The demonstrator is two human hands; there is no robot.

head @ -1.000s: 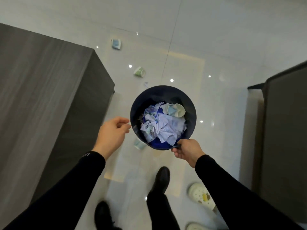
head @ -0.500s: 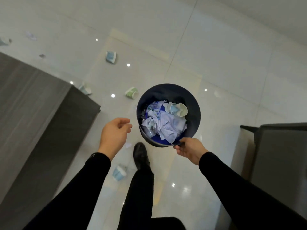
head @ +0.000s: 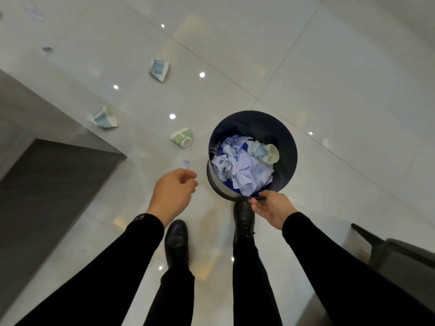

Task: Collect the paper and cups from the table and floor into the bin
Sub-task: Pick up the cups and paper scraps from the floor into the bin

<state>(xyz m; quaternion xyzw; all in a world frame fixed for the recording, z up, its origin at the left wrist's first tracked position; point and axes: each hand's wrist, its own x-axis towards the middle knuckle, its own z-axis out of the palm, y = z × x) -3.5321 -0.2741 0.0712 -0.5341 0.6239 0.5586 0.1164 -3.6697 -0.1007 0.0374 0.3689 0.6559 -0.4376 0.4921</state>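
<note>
I see my R hand (head: 270, 209) w/ grip pinched on the near rim of the bin (head: 286, 147), paper and a cup inside; L hand (head: 173, 192) loosely curled, holding nothing, beside it; worktop (head: 47, 184) corner close on the left; green cup (head: 182, 137), two blue cups (head: 103, 117) (head: 159, 70) lie farther out on open floor (head: 329, 78).

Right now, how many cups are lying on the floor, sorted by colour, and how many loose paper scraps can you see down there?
Blue cups: 2
Green cups: 1
Paper scraps: 3
Total on the floor: 6
</note>
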